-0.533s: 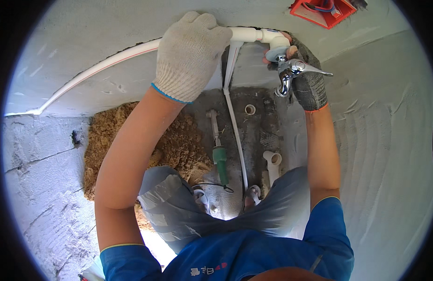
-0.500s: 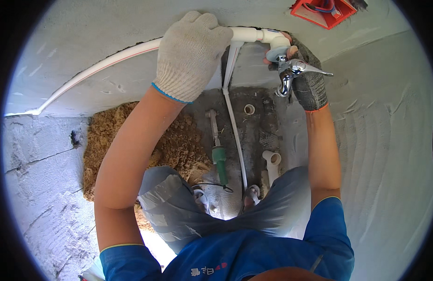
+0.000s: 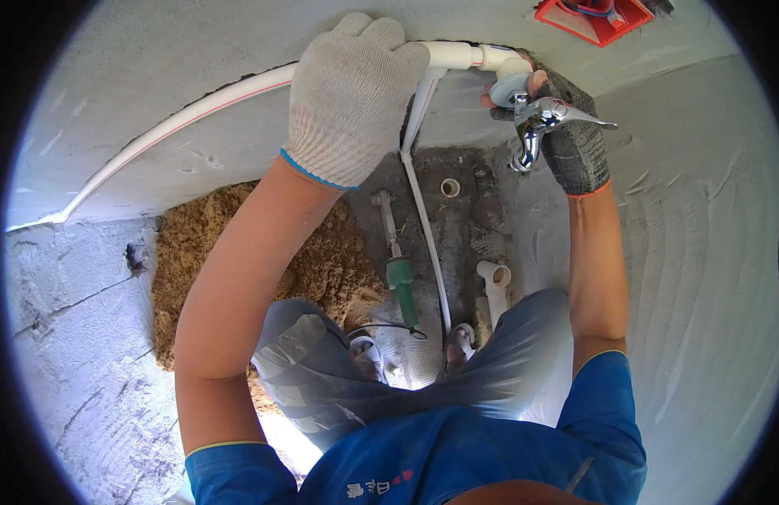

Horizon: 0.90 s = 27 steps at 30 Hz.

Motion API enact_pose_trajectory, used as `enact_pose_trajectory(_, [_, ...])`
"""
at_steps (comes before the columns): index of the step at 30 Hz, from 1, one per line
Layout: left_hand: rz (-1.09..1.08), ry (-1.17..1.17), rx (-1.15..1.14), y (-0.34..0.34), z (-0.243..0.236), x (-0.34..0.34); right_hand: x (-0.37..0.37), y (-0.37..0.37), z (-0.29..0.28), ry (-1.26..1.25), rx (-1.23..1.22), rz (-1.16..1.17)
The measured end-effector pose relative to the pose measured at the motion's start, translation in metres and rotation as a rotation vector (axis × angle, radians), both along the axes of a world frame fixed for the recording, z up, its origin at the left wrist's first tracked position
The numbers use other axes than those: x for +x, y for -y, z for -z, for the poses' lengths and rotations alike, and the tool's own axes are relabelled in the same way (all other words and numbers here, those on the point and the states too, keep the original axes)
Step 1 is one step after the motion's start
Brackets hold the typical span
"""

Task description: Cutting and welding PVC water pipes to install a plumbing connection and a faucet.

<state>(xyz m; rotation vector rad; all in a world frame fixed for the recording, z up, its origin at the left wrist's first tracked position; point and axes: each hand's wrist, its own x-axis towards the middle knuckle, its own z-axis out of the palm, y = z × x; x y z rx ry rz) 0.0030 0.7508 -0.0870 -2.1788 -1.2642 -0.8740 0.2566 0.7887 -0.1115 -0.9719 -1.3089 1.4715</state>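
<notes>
The chrome lever tap (image 3: pixel 541 122) sits between one and two o'clock, on a white elbow fitting (image 3: pixel 507 61) ending the white pipe (image 3: pixel 450 55). The left hand (image 3: pixel 353 93), just before twelve, is closed over that pipe, its fingertips hidden. The right hand (image 3: pixel 576 139) curls narrowly around the tap's flange (image 3: pixel 509 87). The tap is probably rigid, fairly heavy and slick; the flange and body should give firmer hold than the thin lever. Further out, towards one, a red junction box (image 3: pixel 606 39) holds coloured wires (image 3: pixel 598 8). Between three and four, a pipe socket (image 3: pixel 495 278) gapes; its inside is unclear.
</notes>
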Motion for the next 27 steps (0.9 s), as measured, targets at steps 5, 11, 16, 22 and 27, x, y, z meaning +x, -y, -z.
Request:
enact_pose_trajectory(5, [-0.014, -0.021, -0.013, -0.001, -0.001, 0.0, 0.007, 0.0, -0.006, 0.238, 0.065, 0.014])
enact_pose_trajectory(11, [-0.007, -0.044, -0.018, -0.002, -0.001, 0.0, 0.012, -0.003, -0.005, 0.434, 0.162, 0.051])
enact_pose_trajectory(16, [0.022, -0.025, -0.028, -0.003, -0.002, 0.001, 0.012, -0.004, -0.001, 0.339, 0.191, 0.024])
enact_pose_trajectory(22, [0.03, -0.013, 0.009, -0.003, -0.005, 0.007, 0.015, -0.007, -0.004, 0.352, 0.38, -0.043])
enact_pose_trajectory(27, [0.018, -0.036, -0.004, -0.001, -0.007, 0.01, 0.013, -0.009, -0.003, 0.35, 0.283, -0.045])
